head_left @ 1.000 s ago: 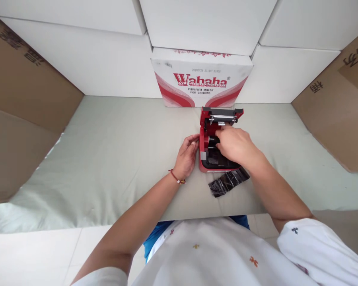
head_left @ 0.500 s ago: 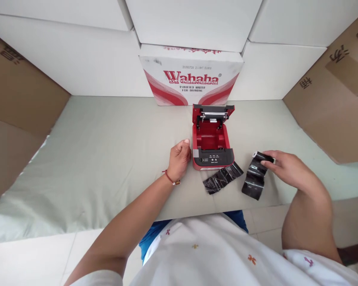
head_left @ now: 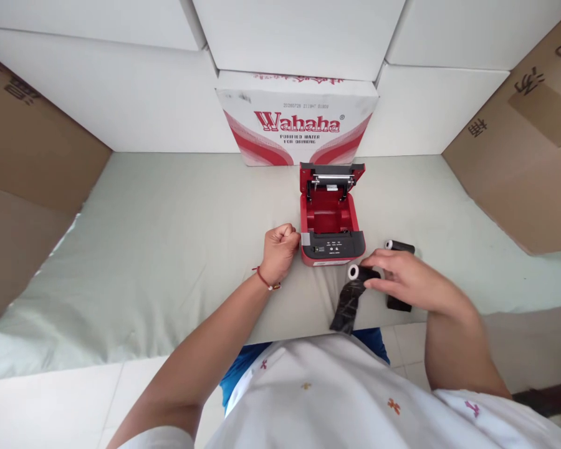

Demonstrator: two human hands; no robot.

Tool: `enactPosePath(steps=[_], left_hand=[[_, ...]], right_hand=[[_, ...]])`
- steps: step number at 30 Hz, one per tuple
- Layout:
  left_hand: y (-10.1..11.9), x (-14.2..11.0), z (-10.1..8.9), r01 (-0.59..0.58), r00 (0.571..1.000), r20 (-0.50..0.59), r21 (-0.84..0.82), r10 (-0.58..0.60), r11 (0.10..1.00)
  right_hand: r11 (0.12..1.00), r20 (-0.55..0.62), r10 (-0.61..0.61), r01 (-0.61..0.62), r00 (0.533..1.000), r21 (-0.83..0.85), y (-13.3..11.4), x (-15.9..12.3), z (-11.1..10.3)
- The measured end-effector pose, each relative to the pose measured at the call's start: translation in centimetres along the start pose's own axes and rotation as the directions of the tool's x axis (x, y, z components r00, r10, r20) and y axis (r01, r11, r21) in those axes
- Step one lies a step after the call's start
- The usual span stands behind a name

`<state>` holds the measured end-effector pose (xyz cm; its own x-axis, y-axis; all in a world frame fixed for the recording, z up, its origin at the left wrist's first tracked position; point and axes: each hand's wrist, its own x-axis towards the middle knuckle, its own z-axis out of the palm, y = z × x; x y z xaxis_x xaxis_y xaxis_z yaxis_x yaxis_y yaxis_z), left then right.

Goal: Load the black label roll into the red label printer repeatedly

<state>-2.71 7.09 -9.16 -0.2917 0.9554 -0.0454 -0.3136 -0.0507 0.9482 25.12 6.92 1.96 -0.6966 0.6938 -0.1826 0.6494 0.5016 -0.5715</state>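
Note:
A small red and black label printer (head_left: 333, 244) stands on the cloth-covered table with its lid up and its red bay showing nothing inside. My left hand (head_left: 280, 252) is a fist resting against or right beside the printer's left side. My right hand (head_left: 409, 277) pinches a black ribbon roll (head_left: 368, 274) with a white core, just in front of the printer's right corner. A crinkled black strip (head_left: 346, 308) hangs from this roll toward the table edge. Behind my right hand lies another black ribbon roll (head_left: 401, 246), its loose strip partly hidden by the hand.
A white and red Wahaha water box (head_left: 299, 125) stands behind the printer, against stacked white boxes (head_left: 159, 93). Brown cartons flank the table, one on the left (head_left: 37, 137) and another on the right (head_left: 518, 156). Pale green cloth (head_left: 177, 249) covers the table.
My right hand has left one ribbon roll on the table at the right and moved left, taking hold of the other roll with the crinkled strip. My left hand stays put.

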Motion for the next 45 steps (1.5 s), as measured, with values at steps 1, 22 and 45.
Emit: enactPosePath(steps=[1,22,45], left_hand=[[-0.1,0.0,-0.1,-0.005,1.000,0.005,-0.004,0.005,1.000],[2.1,-3.9,-0.2,-0.740,0.642,0.423,0.561,0.640,0.371],[2.6,-5.7,1.2,-0.777,0.341,0.618,0.610,0.709,-0.158]], right_hand=[[0.993,-0.018,-0.068,0.070,0.998,0.096,-0.3,-0.3,-1.3],[0.818,-0.213,0.204,-0.286,0.956,-0.500,-4.6,14.9,-1.4],[0.912,-0.409,-0.272,0.098,0.871,-0.398,-3.3,6.9,-1.7]])
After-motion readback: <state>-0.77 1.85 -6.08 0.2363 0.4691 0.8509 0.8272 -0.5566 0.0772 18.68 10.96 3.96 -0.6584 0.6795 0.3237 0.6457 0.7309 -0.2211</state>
